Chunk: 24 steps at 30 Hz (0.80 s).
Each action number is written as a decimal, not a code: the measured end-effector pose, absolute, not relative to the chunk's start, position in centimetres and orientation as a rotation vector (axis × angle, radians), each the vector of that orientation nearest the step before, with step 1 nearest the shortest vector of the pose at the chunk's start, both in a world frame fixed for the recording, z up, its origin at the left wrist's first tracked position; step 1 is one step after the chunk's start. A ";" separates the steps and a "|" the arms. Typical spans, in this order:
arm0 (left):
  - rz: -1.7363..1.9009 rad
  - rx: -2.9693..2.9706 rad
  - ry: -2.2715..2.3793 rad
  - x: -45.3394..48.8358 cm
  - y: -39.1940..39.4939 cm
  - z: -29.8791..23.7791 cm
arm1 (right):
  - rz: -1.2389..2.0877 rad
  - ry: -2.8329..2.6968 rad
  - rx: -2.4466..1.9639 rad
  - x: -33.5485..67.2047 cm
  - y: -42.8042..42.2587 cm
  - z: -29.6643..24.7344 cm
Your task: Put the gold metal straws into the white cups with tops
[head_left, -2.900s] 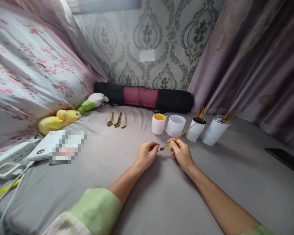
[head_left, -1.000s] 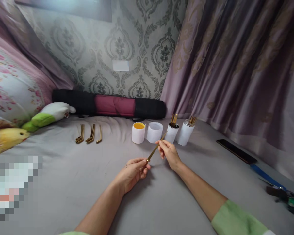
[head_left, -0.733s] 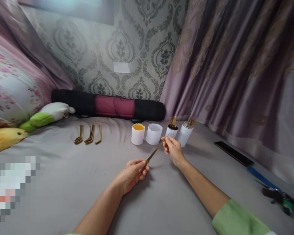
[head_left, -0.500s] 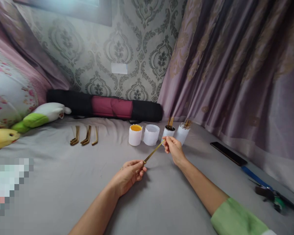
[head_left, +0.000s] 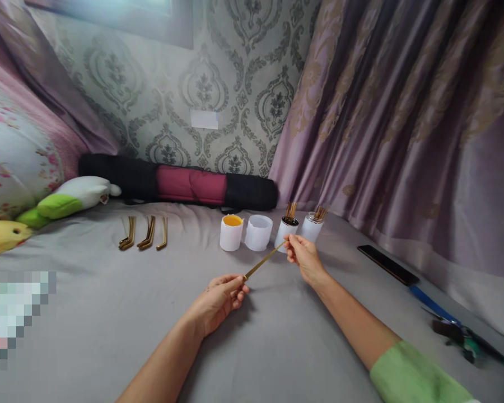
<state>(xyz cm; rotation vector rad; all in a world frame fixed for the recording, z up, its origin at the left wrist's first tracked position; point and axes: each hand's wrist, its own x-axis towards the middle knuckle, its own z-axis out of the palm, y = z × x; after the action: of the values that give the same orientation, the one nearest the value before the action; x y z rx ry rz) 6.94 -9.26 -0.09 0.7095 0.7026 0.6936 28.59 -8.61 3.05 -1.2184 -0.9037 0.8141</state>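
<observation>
A thin gold-coloured straw (head_left: 262, 262) slants above the grey cloth between my two hands. My left hand (head_left: 224, 294) is closed on its near end, thumb on top, and hides that end. My right hand (head_left: 303, 256) pinches the far tip between thumb and fingers, just in front of a white-wrapped jar (head_left: 284, 238) with dark contents and gold straws standing in it. Bent gold straws lie on the cloth at the left in three groups: one bundle (head_left: 128, 232), a second bundle (head_left: 147, 232) and a smaller group (head_left: 163, 234).
Beside the dark jar stand a jar of yellow (head_left: 231, 235), a pale white-wrapped jar (head_left: 258, 234) and another jar holding straws (head_left: 313, 228). A black phone (head_left: 387, 264) and a blue strap (head_left: 434, 305) lie right. Plush toys (head_left: 73, 198) and a long rolled bag (head_left: 191, 184) are behind.
My right hand has shifted slightly right and down along the straw's line, drawing a little away from my left hand. My left hand has barely moved and both keep their hold.
</observation>
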 end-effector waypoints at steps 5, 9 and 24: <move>0.704 0.688 0.698 6.8 -9.2 -0.1 | 0.830 -0.885 -1.274 28.8 -8.6 2.9; 0.704 0.698 0.687 6.7 -9.1 -0.2 | 0.821 -0.908 -1.303 29.0 -8.8 2.8; 0.732 0.591 0.669 6.3 -8.7 -0.2 | 0.754 -0.882 -1.293 30.4 -9.5 4.5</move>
<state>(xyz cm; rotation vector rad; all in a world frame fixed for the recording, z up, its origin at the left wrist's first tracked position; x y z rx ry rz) 6.26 -8.68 -0.23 0.5911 0.6695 0.7322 30.35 -9.45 4.54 -1.2928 -0.8817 0.7539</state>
